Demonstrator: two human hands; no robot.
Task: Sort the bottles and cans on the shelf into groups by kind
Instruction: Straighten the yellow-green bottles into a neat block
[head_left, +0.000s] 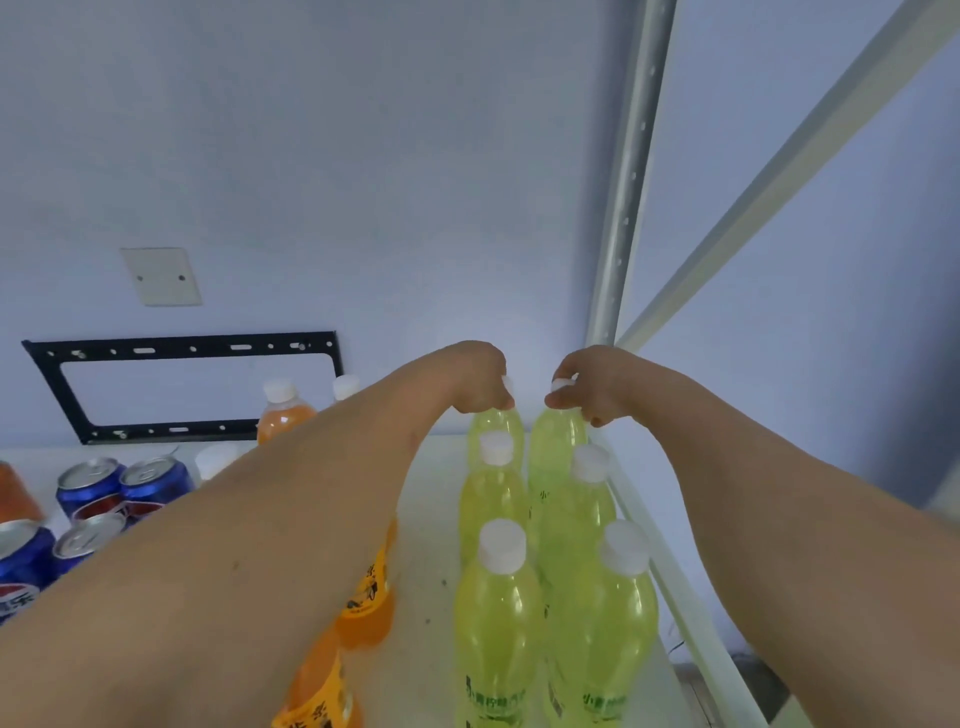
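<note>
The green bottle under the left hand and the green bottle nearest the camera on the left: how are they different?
The rear-left green bottle stands at the back of its row; the front-left green bottle stands nearest the camera. The left hand grips the rear one at its neck, mostly hiding the cap; the front one is untouched, its white cap bare. Both hold yellow-green drink and stand upright on the shelf.

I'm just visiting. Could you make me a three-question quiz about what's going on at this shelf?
1. True or false: both hands grip bottles at the neck.
2. How many green bottles stand in the block at the right: A four, B six, C eight?
3. Which drinks stand at the far left?

Key:
1. True: the left hand and right hand each hold a rear green bottle just under its cap.
2. B, in two rows of three.
3. Blue cans.
</note>
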